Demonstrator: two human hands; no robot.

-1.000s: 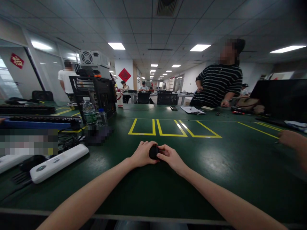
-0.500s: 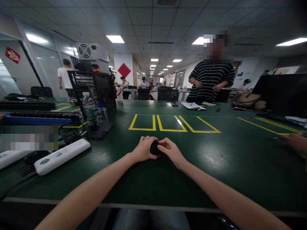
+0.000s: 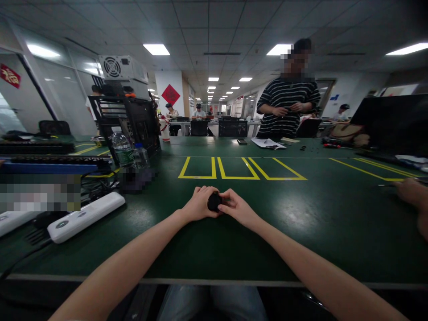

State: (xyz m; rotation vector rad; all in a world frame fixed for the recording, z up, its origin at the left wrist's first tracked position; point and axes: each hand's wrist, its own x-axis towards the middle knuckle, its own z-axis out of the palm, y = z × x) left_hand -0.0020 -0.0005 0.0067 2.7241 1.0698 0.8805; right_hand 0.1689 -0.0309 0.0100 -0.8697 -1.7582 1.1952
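Observation:
Over the green table [image 3: 187, 249], a small black round object [image 3: 214, 202] is held between my two hands; its exact kind cannot be made out. My left hand [image 3: 200, 203] wraps round its left side, thumb below and fingers above. From the right, my right hand [image 3: 236, 207] pinches at its edge with thumb and fingertips. The fingers cover part of the object. Beyond my hands, yellow tape outlines [image 3: 238, 177] mark the tabletop.
On the left lie a white power strip [image 3: 87, 217] and cables, with water bottles [image 3: 122, 149] and an open computer case [image 3: 142, 122] behind. Another person's hand [image 3: 413, 192] is at the right edge. Across the table stands a person in a striped shirt [image 3: 289, 107], near a clipboard [image 3: 267, 143].
The view has tilted slightly down. My hands keep hold of the black object, with small shifts of the right fingers. The person opposite has brought both hands together and moved left.

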